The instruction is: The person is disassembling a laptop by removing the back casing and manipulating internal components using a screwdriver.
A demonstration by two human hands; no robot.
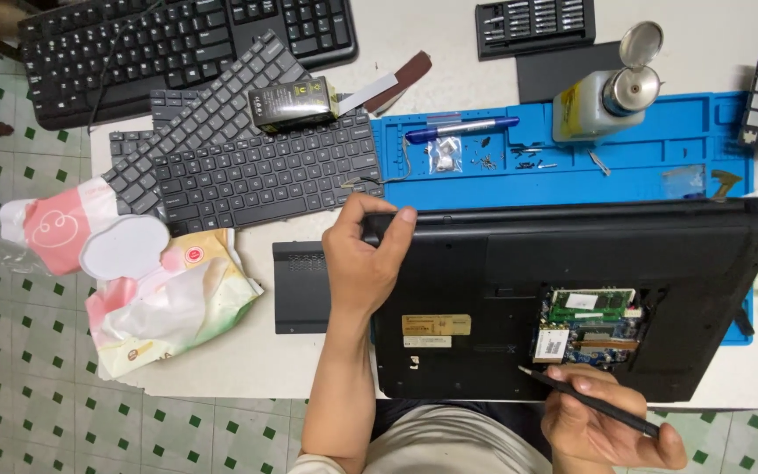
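Observation:
A black laptop [660, 254] lies upside down on a blue work mat [572, 175]. An open bay in its underside shows green circuit boards [589, 326]. My left hand [360, 259] grips the laptop's far left corner, thumb on its top edge. My right hand [607, 426] is at the near edge and holds a thin black tool [589, 402] like a pen, its tip pointing left toward the open bay.
A black cover panel [300, 285] lies left of the laptop. Loose black keyboards [247, 167] and a small black box [293, 104] sit at the back left, a crumpled wipes pack [160, 290] at the left edge. A pen [462, 129], small screws [489, 160], a pump bottle [603, 101] and a bit set [532, 25] lie behind.

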